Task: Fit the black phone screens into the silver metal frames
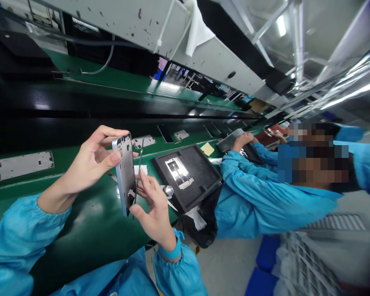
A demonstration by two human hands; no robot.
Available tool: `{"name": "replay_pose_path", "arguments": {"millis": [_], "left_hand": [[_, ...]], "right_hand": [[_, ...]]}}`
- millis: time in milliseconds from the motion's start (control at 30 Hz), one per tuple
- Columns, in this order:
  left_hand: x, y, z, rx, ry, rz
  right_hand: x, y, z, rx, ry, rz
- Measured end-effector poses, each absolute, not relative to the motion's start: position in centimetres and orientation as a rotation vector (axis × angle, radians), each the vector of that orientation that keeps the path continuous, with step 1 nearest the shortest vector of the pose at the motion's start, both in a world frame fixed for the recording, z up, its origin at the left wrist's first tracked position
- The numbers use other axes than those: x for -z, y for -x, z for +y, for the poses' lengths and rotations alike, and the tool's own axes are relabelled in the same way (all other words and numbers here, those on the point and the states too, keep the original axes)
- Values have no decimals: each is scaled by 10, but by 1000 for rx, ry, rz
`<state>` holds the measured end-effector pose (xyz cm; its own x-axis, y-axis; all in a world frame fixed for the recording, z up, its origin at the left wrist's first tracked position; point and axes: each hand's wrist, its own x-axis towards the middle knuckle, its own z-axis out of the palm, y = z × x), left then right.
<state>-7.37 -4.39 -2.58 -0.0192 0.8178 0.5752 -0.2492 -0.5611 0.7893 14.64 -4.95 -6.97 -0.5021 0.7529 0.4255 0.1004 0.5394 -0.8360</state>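
While left grip [92, 162] pinches a phone mid-frame [125, 172] edge-on above the green worktop [89, 230], right grip [154, 205] holds tweezers [139, 170] against its face; black tray [188, 174] just beyond, co-worker's blue sleeve [253, 197] near, another frame [20, 164] lying far left.

Bright overhead tubes — glare on belt, edges warped.

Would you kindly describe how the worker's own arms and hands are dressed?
Both arms are in bright blue work sleeves: the left sleeve and the right sleeve end in gathered cuffs. The left hand and right hand are bare, without gloves. A blue band sits on the right wrist.
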Motion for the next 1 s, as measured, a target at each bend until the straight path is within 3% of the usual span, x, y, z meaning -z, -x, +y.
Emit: {"name": "replay_pose_path", "arguments": {"millis": [300, 1000], "left_hand": [[23, 85, -40, -1747, -1618, 693], [2, 77, -59, -1697, -1447, 872]], "right_hand": [[81, -138, -49, -1118, 622, -1907], [89, -114, -47, -1024, 573, -1894]]}}
